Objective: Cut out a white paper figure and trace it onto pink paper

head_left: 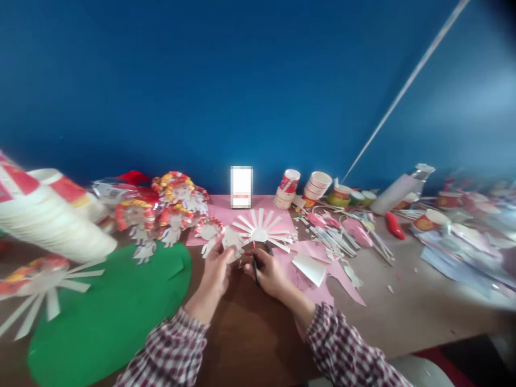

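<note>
My left hand pinches a white paper cutout between thumb and fingers. Beside it, my right hand is closed around a slim black tool with a bit of red near its upper end; blur hides its exact kind. Just beyond both hands lies a cup cut into strips, its white strips fanned out round a flat base. A figure cutout with a red-and-yellow ring rests left of the white cutout, close to my left fingertips.
Several ringed paper figures and a green oval sheet lie left, near a large stack of paper cups. Pink paper, smaller cup stacks, sticks, scraps and a red pepper-shaped item spread right. A blue wall stands behind.
</note>
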A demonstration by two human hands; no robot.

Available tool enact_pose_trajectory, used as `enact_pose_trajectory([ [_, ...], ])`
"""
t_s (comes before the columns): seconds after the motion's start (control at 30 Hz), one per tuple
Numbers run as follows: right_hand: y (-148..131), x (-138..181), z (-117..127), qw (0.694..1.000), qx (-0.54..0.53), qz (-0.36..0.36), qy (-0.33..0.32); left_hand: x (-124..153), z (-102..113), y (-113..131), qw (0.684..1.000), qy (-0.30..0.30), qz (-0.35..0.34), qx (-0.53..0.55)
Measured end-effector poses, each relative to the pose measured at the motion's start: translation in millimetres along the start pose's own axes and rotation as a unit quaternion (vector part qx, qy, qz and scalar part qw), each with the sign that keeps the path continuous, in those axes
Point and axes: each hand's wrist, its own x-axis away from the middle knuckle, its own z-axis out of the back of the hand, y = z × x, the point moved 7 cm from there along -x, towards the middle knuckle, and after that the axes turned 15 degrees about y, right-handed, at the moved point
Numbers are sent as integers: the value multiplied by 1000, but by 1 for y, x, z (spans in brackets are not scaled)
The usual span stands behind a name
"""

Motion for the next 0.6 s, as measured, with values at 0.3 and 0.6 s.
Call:
enact_pose_trajectory([
  [0.3, 5, 2, -1, 998, -29, -29, -41, -4, 2, 1, 1000, -6, -17, 23],
  [0.6, 2, 3, -4, 996, -25, -37, -76, 0, 0, -4, 1000, -16, -1, 20],
])
